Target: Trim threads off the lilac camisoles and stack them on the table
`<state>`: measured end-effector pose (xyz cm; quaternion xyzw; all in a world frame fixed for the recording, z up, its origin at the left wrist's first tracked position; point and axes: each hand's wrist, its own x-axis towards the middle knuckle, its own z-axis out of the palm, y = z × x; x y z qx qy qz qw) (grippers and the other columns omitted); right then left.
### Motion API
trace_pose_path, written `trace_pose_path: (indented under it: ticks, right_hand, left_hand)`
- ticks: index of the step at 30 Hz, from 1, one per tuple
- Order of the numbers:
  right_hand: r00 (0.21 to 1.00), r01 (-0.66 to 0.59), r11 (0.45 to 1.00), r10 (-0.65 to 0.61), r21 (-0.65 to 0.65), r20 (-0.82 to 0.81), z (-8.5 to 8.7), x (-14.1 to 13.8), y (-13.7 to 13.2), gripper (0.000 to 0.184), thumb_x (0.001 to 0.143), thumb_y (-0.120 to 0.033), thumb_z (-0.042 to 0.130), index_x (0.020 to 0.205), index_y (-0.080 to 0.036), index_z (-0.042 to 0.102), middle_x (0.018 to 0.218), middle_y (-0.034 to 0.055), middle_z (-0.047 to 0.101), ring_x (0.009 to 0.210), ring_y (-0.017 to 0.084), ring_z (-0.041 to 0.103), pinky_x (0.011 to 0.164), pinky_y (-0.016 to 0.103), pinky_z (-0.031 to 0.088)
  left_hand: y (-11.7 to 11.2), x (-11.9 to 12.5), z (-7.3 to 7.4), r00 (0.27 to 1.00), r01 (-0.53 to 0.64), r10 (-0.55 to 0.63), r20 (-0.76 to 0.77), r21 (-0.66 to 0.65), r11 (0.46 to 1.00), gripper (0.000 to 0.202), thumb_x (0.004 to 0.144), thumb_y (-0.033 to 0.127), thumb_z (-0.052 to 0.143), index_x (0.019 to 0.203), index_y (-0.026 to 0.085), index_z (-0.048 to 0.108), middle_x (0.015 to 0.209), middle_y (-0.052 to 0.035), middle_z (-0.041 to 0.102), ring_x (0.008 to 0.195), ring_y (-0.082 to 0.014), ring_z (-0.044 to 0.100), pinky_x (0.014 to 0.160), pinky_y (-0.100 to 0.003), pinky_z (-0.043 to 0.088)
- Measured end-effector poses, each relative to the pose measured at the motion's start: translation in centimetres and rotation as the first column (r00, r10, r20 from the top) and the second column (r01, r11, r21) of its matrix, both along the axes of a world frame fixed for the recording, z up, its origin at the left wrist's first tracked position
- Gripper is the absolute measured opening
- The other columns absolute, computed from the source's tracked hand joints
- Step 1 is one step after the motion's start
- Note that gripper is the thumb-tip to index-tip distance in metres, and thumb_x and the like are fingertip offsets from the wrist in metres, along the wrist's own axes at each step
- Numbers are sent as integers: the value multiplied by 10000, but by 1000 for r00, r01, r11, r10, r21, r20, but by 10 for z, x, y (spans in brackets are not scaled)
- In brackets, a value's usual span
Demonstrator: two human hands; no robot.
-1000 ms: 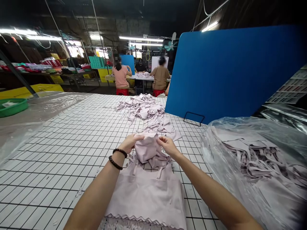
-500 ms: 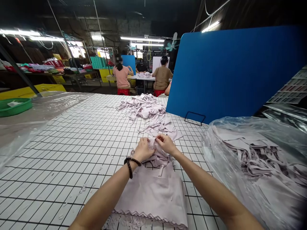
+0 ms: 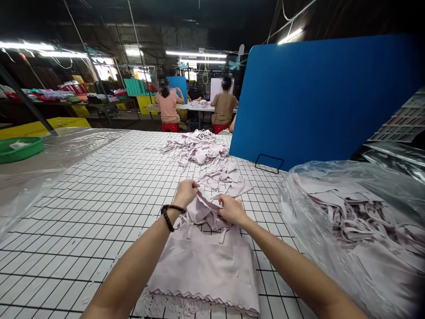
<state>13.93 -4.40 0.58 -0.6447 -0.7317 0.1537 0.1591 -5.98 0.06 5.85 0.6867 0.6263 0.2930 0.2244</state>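
Note:
A pale lilac garment (image 3: 206, 212), crumpled at its top, is stretched between my two hands. My left hand (image 3: 187, 194), on the side with a dark bead bracelet (image 3: 172, 212), pinches its upper left edge. Lower down on the right, my right hand (image 3: 231, 209) grips the same cloth between thumb and fingers. Below the hands lies a flat stack of pale lilac camisoles (image 3: 206, 270), with wavy-cut hems toward me and thin straps at the top. Whether the held piece is joined to the stack is hidden by folds.
Ahead lies a loose heap of lilac pieces (image 3: 202, 153) on the grid-patterned table (image 3: 99, 199). A clear plastic bag (image 3: 292, 208) of garments is at right, by a blue board (image 3: 315, 102) on a wire stand (image 3: 269, 163). A green basin (image 3: 21, 149) stands left. Co-workers sit beyond.
My left hand has moved left and up with the cloth edge, while my right hand has come slightly down. The cloth between them is spread wider, and a second strap now shows.

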Motion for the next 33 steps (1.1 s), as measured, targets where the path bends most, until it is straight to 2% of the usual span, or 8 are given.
trace_pose_path:
  ticks: [6, 9, 14, 19, 23, 26, 30, 33]
  right_hand:
    - [971, 196, 969, -213, -150, -112, 10, 23, 28, 74, 684, -170, 622, 744, -200, 590, 857, 61, 662, 856, 238, 586, 678, 296, 336]
    - [939, 246, 945, -287, -216, -188, 22, 43, 45, 68, 708, -228, 640, 730, -189, 588, 759, 65, 636, 703, 202, 578, 572, 273, 346]
    - [840, 238, 916, -361, -322, -405, 56, 71, 64, 164, 749, -309, 640, 785, -190, 533, 532, -22, 476, 449, 105, 430, 423, 225, 300]
    - [737, 81, 926, -305, -369, -603, 111, 89, 75, 219, 636, -110, 671, 705, -184, 477, 537, -29, 464, 432, 75, 394, 405, 217, 315]
    - [620, -59, 970, -151, -237, -770, 151, 102, 78, 294, 556, -70, 679, 656, -191, 430, 664, -22, 516, 506, 69, 434, 435, 203, 331]
    - [520, -197, 977, 32, -83, -853, 162, 108, 76, 241, 553, -133, 714, 623, -175, 488, 883, 15, 590, 619, 89, 494, 458, 204, 340]
    - [750, -205, 979, 169, 19, -640, 152, 106, 73, 40, 625, -191, 654, 648, -177, 684, 1027, 57, 601, 745, 144, 524, 563, 251, 414]
    - [904, -272, 957, 289, 96, -314, 140, 99, 68, 227, 689, -147, 558, 766, -217, 760, 1027, 63, 586, 921, 196, 526, 792, 295, 431]
  left_hand:
    - [14, -23, 70, 993, -58, 85, -82, 288, 956, 148, 708, 82, 576, 750, 150, 700, 898, -61, 676, 863, -173, 613, 836, -274, 470]
    - [20, -36, 92, 979, -70, 143, -147, 418, 906, 133, 683, 76, 584, 712, 145, 694, 855, -68, 666, 858, -195, 609, 853, -301, 475]
    - [34, -59, 99, 988, -147, 142, 62, 77, 986, 142, 560, 15, 646, 595, 152, 642, 636, -42, 634, 781, -223, 637, 807, -333, 504]
    - [46, -67, 98, 942, -101, 142, 303, -147, 984, 147, 583, 84, 712, 639, 129, 584, 560, -37, 601, 568, -183, 637, 577, -295, 546]
    - [50, -65, 105, 867, -10, 108, 487, -201, 980, 168, 662, 92, 670, 711, 152, 520, 620, -9, 596, 558, -109, 626, 555, -206, 537]
    - [52, -66, 107, 838, 71, 66, 541, -228, 971, 161, 651, 79, 648, 720, 162, 529, 614, 3, 590, 536, -97, 608, 500, -181, 509]
    - [52, -73, 98, 891, 174, -37, 453, -265, 949, 121, 601, 62, 598, 679, 136, 653, 578, -31, 615, 502, -105, 576, 462, -182, 471]
    - [48, -76, 87, 963, 258, -221, 156, -291, 921, 231, 587, 95, 543, 705, 159, 730, 556, -34, 631, 486, -122, 557, 452, -201, 446]
